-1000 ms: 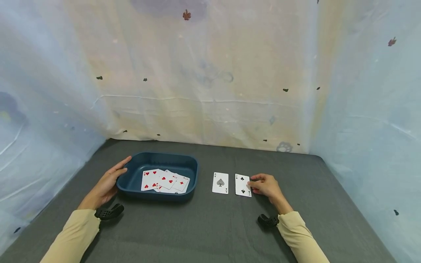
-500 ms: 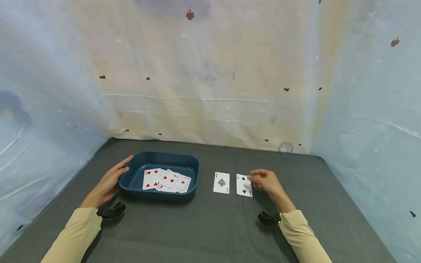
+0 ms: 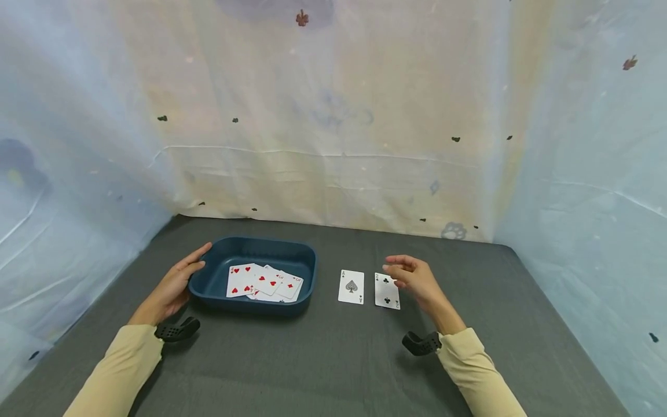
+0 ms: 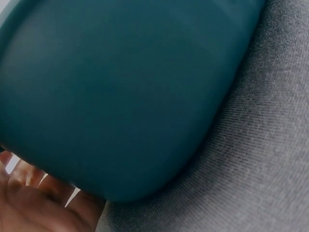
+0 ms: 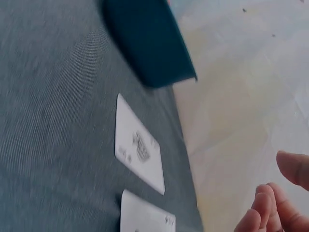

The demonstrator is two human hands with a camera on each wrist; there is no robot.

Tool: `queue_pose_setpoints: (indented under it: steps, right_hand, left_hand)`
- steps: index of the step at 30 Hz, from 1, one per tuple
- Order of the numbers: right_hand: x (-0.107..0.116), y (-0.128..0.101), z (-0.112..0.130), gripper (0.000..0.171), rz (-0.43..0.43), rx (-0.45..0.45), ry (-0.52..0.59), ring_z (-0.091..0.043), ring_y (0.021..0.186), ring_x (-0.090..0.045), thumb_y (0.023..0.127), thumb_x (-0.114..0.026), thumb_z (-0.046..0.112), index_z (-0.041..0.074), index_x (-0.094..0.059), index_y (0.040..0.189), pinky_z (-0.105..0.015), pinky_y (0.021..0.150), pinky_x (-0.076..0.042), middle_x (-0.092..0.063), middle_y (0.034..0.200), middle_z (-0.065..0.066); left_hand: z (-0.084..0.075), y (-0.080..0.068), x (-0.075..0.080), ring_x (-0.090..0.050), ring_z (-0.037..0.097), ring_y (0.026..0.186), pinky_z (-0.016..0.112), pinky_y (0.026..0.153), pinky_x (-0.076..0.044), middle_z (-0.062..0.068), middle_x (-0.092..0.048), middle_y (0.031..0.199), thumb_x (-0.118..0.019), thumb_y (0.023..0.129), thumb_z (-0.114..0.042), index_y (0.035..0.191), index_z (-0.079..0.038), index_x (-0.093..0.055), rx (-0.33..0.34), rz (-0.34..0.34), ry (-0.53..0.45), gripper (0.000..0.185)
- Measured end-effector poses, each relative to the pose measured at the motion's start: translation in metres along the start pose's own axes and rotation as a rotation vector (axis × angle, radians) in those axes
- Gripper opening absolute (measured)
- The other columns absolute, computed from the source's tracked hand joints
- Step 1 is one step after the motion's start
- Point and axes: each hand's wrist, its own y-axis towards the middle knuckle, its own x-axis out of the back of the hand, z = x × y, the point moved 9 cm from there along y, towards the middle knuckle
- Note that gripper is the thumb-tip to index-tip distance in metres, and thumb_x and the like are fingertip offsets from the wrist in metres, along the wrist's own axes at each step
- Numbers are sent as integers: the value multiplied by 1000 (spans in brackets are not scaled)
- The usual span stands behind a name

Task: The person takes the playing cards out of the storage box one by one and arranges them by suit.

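My left hand (image 3: 169,286) rests against the left end of a dark blue plastic bin (image 3: 245,306), fingers extended along its wall near the rim. In the left wrist view the bin's outer wall (image 4: 116,96) covers much of the frame, partly hiding those fingers. My right hand (image 3: 419,282) hovers over the upper part of a two of clubs (image 3: 387,300), overlapping it in the head view. Thumb and fingers stand apart with nothing between them. Left of that card an ace of spades (image 3: 351,287) lies face up; both show below the hand in the right wrist view.
Several overlapping playing cards (image 3: 241,281) lie face up inside the bin, with hearts and a diamond showing. Grey cloth (image 3: 292,365) covers the table. A pale patterned curtain (image 3: 333,127) hangs behind it and along both sides.
My right hand has risen off the two of clubs and shifted left and away from me. The two cards stay flat on the cloth. My left hand keeps its place at the bin.
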Motion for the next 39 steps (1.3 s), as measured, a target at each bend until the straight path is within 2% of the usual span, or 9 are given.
queue_pose_setpoints:
  steps: [3, 5, 9, 12, 16, 20, 29, 34, 39]
  right_hand:
    - [-8, -1, 11, 40, 25, 33, 24, -28, 92, -59, 92, -69, 18, -2, -60, 124, -48, 89, -47, -63, 102, -8]
    - [-15, -2, 17, 39, 39, 48, 41, -23, 91, -60, 92, -69, 17, -2, -60, 124, -47, 88, -48, -62, 101, -6]
    - [-29, -3, 31, 38, 66, 73, 67, -17, 86, -59, 91, -70, 16, 0, -61, 124, -33, 78, -51, -63, 100, -5]
    - [-39, -2, 41, 37, 89, 92, 84, -18, 92, -59, 91, -69, 16, 1, -61, 124, -29, 77, -49, -62, 102, -5]
    - [-51, -1, 52, 36, 106, 110, 115, -26, 102, -57, 92, -69, 15, 1, -61, 124, -34, 83, -48, -61, 103, -6]
    - [-64, 0, 60, 35, 126, 122, 121, -30, 104, -56, 91, -69, 15, 3, -62, 124, -37, 84, -47, -62, 102, -6]
    - [-97, -2, 83, 33, 185, 156, 105, -30, 105, -60, 90, -70, 13, 4, -64, 121, -46, 94, -45, -64, 100, -7]
    - [-114, -1, 95, 34, 214, 171, 81, -25, 101, -61, 88, -72, 14, 6, -65, 120, -43, 91, -46, -65, 101, -6]
    - [-133, 2, 103, 33, 244, 188, 60, -21, 96, -61, 88, -73, 17, 7, -66, 118, -37, 82, -47, -66, 103, -6]
  left_hand:
    - [0, 0, 0, -11, 43, 139, 33, 83, -51, 9, 18, 159, -34, 108, -30, 157, -26, -9, -3, 3, 0, 55]
    - [0, -1, 1, -10, 43, 139, 33, 83, -50, 8, 18, 159, -34, 108, -30, 157, -26, -9, -4, 2, -1, 55]
    - [0, -2, 0, -9, 43, 140, 32, 83, -50, 8, 18, 159, -34, 108, -29, 157, -26, -9, -6, 3, 0, 55]
    - [-1, -1, -1, -9, 43, 140, 32, 83, -50, 9, 18, 159, -34, 108, -29, 157, -26, -9, -5, 3, 6, 55]
    - [-2, 1, -2, -8, 43, 140, 31, 83, -50, 9, 17, 159, -33, 108, -29, 157, -26, -9, -4, 0, 26, 54]
    - [-1, 1, -1, -11, 43, 139, 31, 82, -50, 9, 17, 159, -32, 108, -28, 157, -26, -8, 2, -6, 29, 54]
    - [0, 0, 1, -13, 43, 139, 34, 84, -51, 9, 17, 159, -32, 108, -29, 157, -26, -9, 6, -5, 17, 54]
    - [0, 0, 1, -12, 43, 139, 34, 83, -51, 9, 16, 159, -32, 108, -27, 157, -25, -9, 8, -14, 28, 54]
    - [0, 1, 1, -10, 44, 140, 34, 84, -50, 9, 16, 159, -32, 108, -26, 157, -25, -9, 13, -24, 40, 54]
